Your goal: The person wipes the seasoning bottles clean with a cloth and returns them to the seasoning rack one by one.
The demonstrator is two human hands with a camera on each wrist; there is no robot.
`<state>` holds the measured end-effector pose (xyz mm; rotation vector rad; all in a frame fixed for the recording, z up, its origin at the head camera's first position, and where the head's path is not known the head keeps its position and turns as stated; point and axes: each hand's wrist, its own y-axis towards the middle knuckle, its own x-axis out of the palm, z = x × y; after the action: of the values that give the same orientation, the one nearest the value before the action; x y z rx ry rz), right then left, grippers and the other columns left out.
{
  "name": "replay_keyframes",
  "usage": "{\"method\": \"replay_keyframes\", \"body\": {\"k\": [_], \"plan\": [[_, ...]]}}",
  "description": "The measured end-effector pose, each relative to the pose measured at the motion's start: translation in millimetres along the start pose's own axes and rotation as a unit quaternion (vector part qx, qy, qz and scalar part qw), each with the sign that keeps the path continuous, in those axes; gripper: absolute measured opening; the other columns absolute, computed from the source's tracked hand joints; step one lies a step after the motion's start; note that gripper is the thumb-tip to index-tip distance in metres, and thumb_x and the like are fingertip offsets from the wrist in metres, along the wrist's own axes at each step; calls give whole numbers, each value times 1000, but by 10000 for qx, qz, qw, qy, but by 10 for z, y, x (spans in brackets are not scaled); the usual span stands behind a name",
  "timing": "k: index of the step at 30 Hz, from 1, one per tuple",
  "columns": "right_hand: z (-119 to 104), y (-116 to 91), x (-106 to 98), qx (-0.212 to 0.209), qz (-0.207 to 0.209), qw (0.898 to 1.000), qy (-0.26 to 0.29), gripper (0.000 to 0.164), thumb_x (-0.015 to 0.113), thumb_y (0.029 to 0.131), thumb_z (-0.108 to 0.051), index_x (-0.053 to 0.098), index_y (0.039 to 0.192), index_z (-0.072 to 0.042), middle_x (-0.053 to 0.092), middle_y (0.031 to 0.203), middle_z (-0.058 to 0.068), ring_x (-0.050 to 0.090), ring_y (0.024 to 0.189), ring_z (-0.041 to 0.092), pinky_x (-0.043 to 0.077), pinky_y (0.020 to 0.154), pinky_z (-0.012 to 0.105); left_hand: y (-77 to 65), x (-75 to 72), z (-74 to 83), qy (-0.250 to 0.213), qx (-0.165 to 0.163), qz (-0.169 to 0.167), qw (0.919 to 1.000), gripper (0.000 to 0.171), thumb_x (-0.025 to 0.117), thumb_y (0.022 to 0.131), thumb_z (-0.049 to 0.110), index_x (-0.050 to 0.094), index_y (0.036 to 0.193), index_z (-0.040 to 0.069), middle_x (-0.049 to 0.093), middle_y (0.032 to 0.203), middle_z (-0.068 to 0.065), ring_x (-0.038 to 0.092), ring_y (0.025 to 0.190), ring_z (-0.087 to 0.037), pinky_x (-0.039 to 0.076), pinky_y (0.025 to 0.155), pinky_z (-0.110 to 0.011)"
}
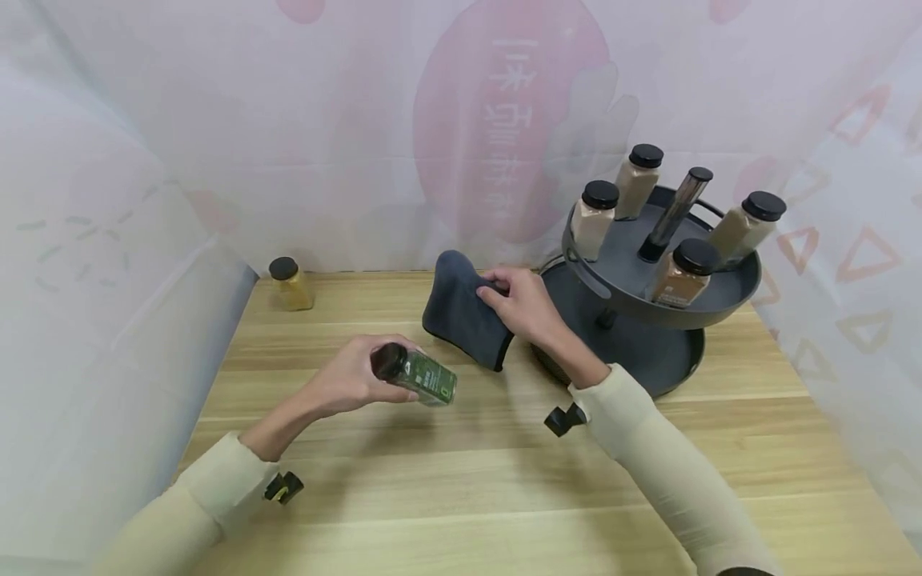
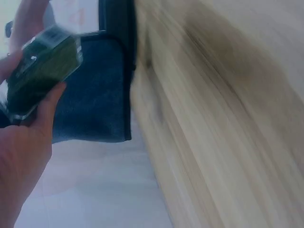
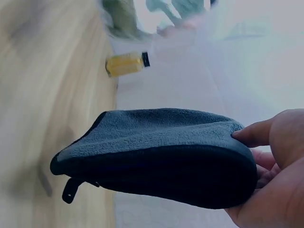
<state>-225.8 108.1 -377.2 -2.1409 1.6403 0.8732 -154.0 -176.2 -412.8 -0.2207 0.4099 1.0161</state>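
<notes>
My left hand point(image 1: 353, 374) grips a spice jar point(image 1: 430, 378) with a green label and black lid, tilted and held above the table. In the left wrist view the jar point(image 2: 45, 66) shows its dark green contents, thumb and fingers on either side. With my right hand point(image 1: 529, 308) I pinch a dark grey cloth point(image 1: 464, 308) by its upper right part, and it hangs down just behind the jar. Seen from the right wrist, the cloth point(image 3: 161, 133) looks folded, with black edging and a small loop. The jar point(image 3: 152, 16) is blurred there.
To the right stands a black two-tier rack point(image 1: 619, 292); several black-lidded spice jars stand on its upper tier. A yellow spice jar point(image 1: 294, 290) stands at the table's back left. Printed curtains point(image 1: 346, 160) border the wooden table point(image 1: 446, 496).
</notes>
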Motion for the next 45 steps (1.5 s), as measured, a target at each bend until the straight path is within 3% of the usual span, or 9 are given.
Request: {"method": "replay_keyframes", "body": {"k": [6, 13, 22, 31, 36, 41, 45], "plan": [[44, 258, 6, 62, 201, 9998, 44, 33, 63, 107, -18, 70, 137, -4, 73, 130, 15, 71, 114, 30, 57, 98, 46, 118, 30, -58, 743, 416, -699, 9939, 48, 96, 74, 12, 76, 118, 14, 76, 112, 2, 70, 100, -15, 56, 88, -29], [35, 540, 81, 185, 522, 9985, -50, 29, 62, 108, -19, 72, 133, -7, 72, 132, 13, 72, 106, 28, 58, 93, 45, 266, 114, -131, 907, 635, -1444, 9833, 51, 94, 73, 1, 76, 119, 15, 76, 113, 5, 69, 104, -12, 55, 97, -32], [144, 827, 242, 0, 1082, 9928, -508, 30, 62, 108, -17, 72, 134, -5, 72, 133, 15, 73, 110, 29, 58, 97, 44, 441, 202, -203, 1372, 901, -2369, 9576, 52, 90, 71, -11, 76, 117, 9, 76, 110, 5, 68, 102, -7, 56, 96, -29], [314, 919, 410, -457, 1256, 9842, -1158, 27, 62, 109, -17, 73, 131, -6, 76, 123, 15, 76, 84, 26, 61, 82, 41, 504, 281, -227, 1739, 1063, -2993, 9321, 62, 75, 67, -25, 75, 119, 8, 77, 112, 6, 67, 101, -3, 54, 93, -24], [369, 869, 483, -804, 1004, 9800, -1515, 27, 64, 107, -14, 74, 129, -3, 78, 114, 16, 73, 75, 27, 60, 77, 40, 512, 317, -221, 1720, 1163, -3186, 9249, 63, 71, 67, -26, 75, 119, 9, 76, 112, 6, 67, 103, -4, 53, 95, -23], [384, 769, 550, -1076, 415, 9792, -1669, 28, 64, 107, -15, 73, 131, -5, 78, 118, 14, 71, 71, 23, 59, 75, 39, 513, 330, -197, 1715, 1120, -3358, 9194, 67, 68, 66, -29, 75, 120, 10, 76, 114, 5, 67, 105, -5, 54, 97, -25], [346, 669, 611, -1336, -246, 9738, -1824, 29, 65, 107, -17, 72, 132, -6, 76, 123, 14, 75, 84, 24, 61, 84, 40, 519, 348, -169, 1681, 959, -3549, 9147, 69, 68, 67, -31, 75, 120, 11, 75, 116, 5, 67, 108, -5, 53, 100, -25]]}}
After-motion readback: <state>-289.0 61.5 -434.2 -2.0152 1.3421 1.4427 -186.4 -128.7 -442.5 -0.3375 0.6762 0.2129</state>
